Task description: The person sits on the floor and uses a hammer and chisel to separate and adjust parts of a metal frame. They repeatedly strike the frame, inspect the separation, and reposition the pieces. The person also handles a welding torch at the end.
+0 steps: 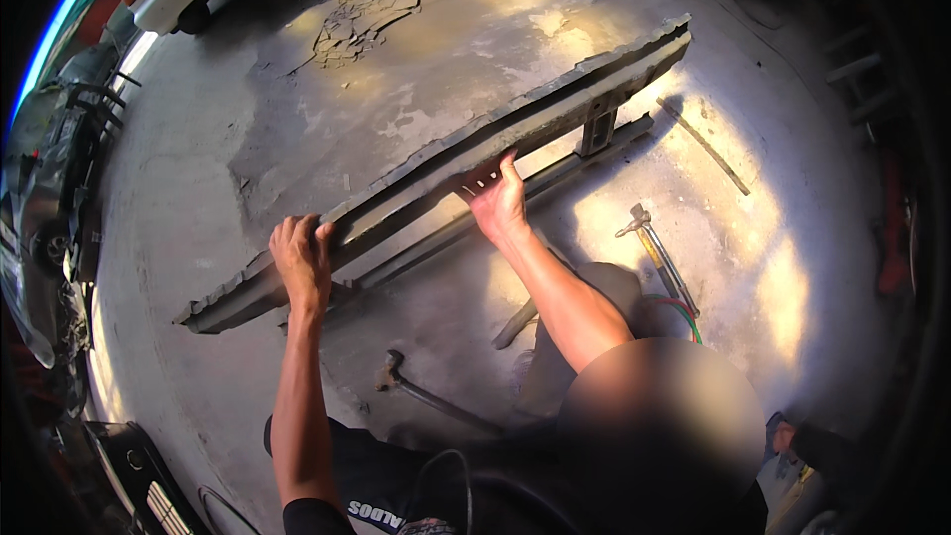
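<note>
A long grey metal beam (416, 188), a channel with a ragged, torn edge, slants across the view from lower left to upper right. A thinner rail (436, 243) runs beneath it, joined near the right end by a short upright bracket (596, 131). My left hand (300, 256) is closed over the beam near its left end, fingers across the top. My right hand (499, 200) grips the beam's near side around its middle, thumb up against the edge; its fingers are partly hidden under the metal.
A hammer (426, 394) lies on the floor near me. To the right are a yellow-handled hammer (651, 243) beside a metal tube, green and red hoses (684, 309), and a narrow metal strip (705, 146). Cracked flakes (357, 28) lie farther off. Vehicle parts (50, 228) line the left.
</note>
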Demonstrator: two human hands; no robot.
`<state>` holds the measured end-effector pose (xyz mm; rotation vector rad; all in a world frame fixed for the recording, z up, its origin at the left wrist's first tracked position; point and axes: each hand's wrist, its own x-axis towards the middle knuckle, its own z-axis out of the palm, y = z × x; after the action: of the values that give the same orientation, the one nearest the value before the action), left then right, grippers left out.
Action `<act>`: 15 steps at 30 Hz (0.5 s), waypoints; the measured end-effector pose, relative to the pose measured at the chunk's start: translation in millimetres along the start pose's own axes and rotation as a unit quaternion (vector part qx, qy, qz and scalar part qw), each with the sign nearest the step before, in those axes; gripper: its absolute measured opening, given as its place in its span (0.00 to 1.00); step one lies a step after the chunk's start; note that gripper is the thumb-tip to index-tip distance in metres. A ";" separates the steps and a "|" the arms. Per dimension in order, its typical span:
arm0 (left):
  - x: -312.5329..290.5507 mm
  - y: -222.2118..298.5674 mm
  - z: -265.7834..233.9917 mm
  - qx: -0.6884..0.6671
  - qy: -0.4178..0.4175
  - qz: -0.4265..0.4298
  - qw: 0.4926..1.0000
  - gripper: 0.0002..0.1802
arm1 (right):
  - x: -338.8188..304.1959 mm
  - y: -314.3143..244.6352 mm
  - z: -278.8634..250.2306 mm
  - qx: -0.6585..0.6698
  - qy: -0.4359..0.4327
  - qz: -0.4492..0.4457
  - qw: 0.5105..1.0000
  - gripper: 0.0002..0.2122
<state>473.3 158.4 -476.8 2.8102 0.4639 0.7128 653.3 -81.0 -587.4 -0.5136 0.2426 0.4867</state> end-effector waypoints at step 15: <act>-41.0 -98.0 -29.3 0.011 -0.050 0.030 0.998 0.40 | 17.8 -3.2 2.8 -0.197 0.054 -0.011 0.979 0.37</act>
<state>400.2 238.7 -495.6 2.8753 0.3743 0.5776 670.5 -75.2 -589.8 -0.9307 0.2454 0.4875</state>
